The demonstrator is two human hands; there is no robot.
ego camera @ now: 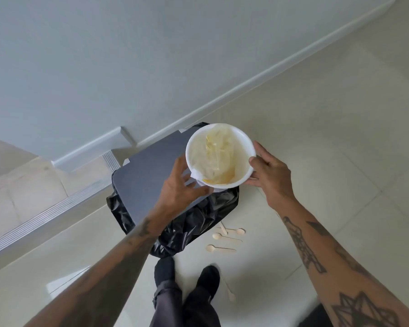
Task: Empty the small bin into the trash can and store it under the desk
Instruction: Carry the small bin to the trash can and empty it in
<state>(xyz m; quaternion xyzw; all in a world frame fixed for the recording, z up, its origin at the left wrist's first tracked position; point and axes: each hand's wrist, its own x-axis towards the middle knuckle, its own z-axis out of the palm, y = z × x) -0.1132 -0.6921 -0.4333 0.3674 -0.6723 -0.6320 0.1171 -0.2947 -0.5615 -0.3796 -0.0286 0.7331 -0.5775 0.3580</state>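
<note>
Fingers (260, 161) of both hands clasp the bin (220, 155) by its rim. It sits upright above the trash can (151, 171), whose lid looks shut.

- Small white bin (243, 147) held over trash can (149, 166), mouth facing camera, clear liner (213, 156) inside.
- Left hand (177, 187) under near-left rim; right hand (269, 171) gripping right rim.
- Wooden spoons (222, 241) scattered on floor (316, 138), right of black bag (191, 223).

small bin (220, 156) above trash can (151, 171) | spoons (224, 239) on floor (316, 138), seemingly right of can
</note>
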